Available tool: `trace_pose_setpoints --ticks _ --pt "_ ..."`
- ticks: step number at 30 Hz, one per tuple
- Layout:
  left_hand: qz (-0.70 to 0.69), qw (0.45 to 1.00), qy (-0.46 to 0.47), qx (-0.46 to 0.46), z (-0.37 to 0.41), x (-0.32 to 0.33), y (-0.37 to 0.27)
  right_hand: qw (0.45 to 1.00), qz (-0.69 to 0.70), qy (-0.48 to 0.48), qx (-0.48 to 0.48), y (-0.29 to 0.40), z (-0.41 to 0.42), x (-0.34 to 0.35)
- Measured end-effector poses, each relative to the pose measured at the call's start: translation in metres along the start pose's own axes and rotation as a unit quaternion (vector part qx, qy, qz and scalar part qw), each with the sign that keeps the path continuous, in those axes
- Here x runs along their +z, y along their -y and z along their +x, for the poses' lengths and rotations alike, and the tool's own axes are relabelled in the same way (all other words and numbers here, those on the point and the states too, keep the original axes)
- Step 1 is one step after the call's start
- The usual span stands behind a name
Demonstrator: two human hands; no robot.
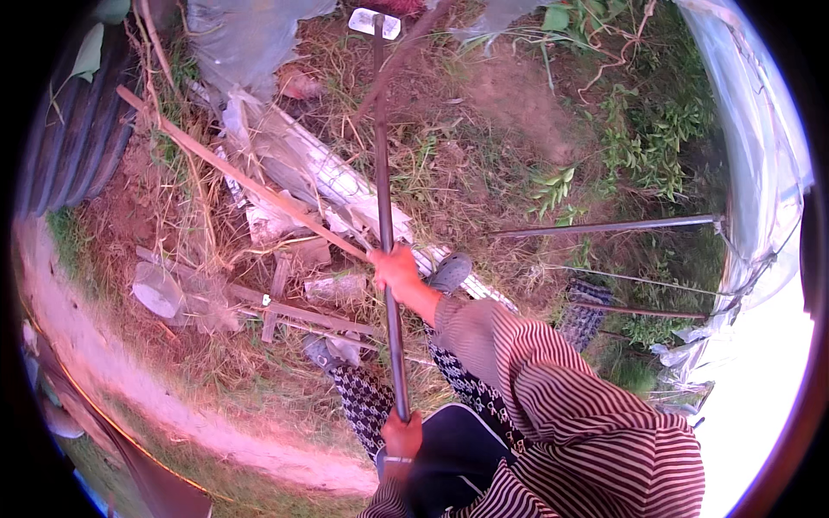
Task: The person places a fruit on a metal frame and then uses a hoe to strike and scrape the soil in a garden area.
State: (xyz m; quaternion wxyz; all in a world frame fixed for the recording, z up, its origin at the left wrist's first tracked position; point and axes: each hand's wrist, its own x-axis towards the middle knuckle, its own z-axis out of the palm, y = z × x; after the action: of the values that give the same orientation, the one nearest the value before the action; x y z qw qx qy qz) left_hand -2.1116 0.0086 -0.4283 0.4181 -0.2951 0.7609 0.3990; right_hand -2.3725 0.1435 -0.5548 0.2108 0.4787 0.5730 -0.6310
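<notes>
My right hand [396, 270] is closed around the middle of a long dark shaft. My left hand [401, 435], with a band at the wrist, grips the near end of that shaft. The long-handled tool, which looks like a hoe [383, 162], points away from me, its pale flat metal head [374, 24] at the top of the view. A long wooden slat [259, 188] runs from the upper left to my right hand; whether the hand touches it I cannot tell. A weathered whitish beam [337, 175] lies on the ground beneath the shaft. My grey clogs [451, 272] stand either side of the shaft.
Left of me lie a cut log [155, 291], a shorter log piece [335, 288] and a plank [298, 312]. A corrugated sheet [84, 129] stands at the upper left. On the right are plastic sheeting [751, 129], a pole [609, 226], a cord [647, 280] and leafy plants [654, 142].
</notes>
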Motion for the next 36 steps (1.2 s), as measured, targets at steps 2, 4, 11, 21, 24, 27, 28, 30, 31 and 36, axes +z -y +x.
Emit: trace_pose_setpoints --ticks 2,4,11,21,24,27,28,30,31,36 --pt "0.021 0.999 0.019 0.035 -0.001 0.012 -0.023 0.998 0.059 -0.001 -0.023 0.015 0.010 -0.023" --pt "0.071 0.994 0.035 0.069 -0.015 0.007 -0.037 0.998 0.038 -0.027 0.048 0.012 0.006 -0.046" --pt "0.180 0.982 0.047 0.024 -0.044 -0.068 -0.031 0.979 0.137 -0.067 0.134 -0.037 -0.027 -0.053" --pt "0.133 0.979 0.153 0.018 -0.035 -0.126 -0.041 0.974 0.201 -0.046 0.098 -0.012 -0.050 -0.045" --pt "0.172 0.973 0.145 0.055 -0.030 -0.147 -0.049 0.966 0.228 -0.063 0.100 -0.013 -0.058 -0.047" --pt "0.173 0.969 0.127 0.119 -0.004 -0.141 -0.075 0.966 0.251 -0.058 0.010 0.017 -0.032 -0.059" --pt "0.168 0.967 0.129 0.141 0.007 -0.136 -0.088 0.967 0.248 -0.049 0.003 0.034 -0.018 -0.066" --pt "0.150 0.962 0.139 0.178 0.027 -0.127 -0.117 0.973 0.223 -0.043 -0.038 0.072 0.009 -0.081" --pt "0.134 0.961 0.139 0.196 0.037 -0.124 -0.132 0.980 0.182 -0.080 -0.018 0.090 0.021 -0.086" --pt "0.101 0.973 0.160 0.130 0.057 -0.155 -0.161 0.990 -0.011 -0.092 -0.107 0.110 0.043 -0.030"
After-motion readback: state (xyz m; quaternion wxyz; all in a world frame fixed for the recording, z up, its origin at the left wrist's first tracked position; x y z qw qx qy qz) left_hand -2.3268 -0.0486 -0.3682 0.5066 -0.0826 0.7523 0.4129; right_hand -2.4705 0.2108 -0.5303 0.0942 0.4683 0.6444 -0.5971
